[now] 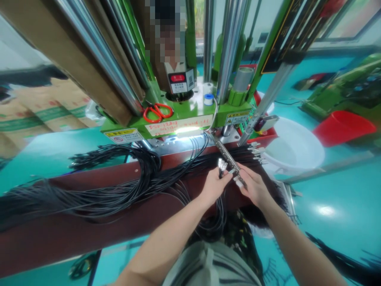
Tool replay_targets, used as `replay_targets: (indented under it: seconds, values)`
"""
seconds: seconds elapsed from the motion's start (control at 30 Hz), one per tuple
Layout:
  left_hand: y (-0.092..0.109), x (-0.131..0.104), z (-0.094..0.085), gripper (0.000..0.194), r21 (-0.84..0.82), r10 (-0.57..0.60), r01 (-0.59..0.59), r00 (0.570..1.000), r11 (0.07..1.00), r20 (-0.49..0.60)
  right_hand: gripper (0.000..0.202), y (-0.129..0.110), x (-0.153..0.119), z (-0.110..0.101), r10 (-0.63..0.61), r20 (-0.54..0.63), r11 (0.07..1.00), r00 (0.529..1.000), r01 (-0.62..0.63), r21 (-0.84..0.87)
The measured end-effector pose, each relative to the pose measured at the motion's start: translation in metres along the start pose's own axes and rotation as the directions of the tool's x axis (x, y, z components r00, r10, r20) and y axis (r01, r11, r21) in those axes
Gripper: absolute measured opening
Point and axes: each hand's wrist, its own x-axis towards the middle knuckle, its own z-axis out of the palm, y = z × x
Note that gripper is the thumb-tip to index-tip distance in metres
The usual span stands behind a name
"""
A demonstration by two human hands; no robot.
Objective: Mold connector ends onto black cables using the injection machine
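Note:
My left hand [214, 186] is closed round a small bunch of black cables whose silvery-white connector ends [222, 164] stick up past the fingers. Its fingertips reach the near end of a long metal bar [226, 154] with fittings along it. My right hand [252, 186] grips that bar from the right side, fingers wrapped on its near end. A small white piece [238, 182] shows between the two hands at the bar. The far end of the bar points toward the green press. A thick bundle of black cables [119, 198] lies along the brown bench, left of my hands.
Behind the bench [98, 234] stands a green press [190, 109] with steel columns and a lit work area. Red-handled scissors [157, 113] and a blue-white spool [208, 99] rest on it. To the right are a white tub [293, 145] and a red bucket [342, 128].

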Motion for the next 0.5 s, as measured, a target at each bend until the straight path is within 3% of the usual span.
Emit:
replay_targets:
  seconds: [0.23, 0.33, 0.5]
  values:
    - [0.0009, -0.0045, -0.0059, 0.03, -0.071, -0.037, 0.038, 0.999, 0.997, 0.014, 0.047, 0.0053, -0.0009, -0.0008, -0.147, 0.128, 0.958, 0.981, 0.174, -0.229]
    - [0.0058, -0.0046, -0.0072, 0.031, -0.109, -0.008, 0.004, 0.999, 0.994, -0.036, 0.045, 0.0032, -0.0013, 0.0005, -0.079, 0.082, 0.989, 0.994, 0.088, -0.118]
    - [0.008, -0.0018, -0.0104, 0.034, -0.213, 0.06, -0.116, 0.965, 0.97, -0.255, 0.04, -0.0025, -0.002, 0.0003, 0.043, -0.071, 0.998, 0.997, -0.041, 0.041]
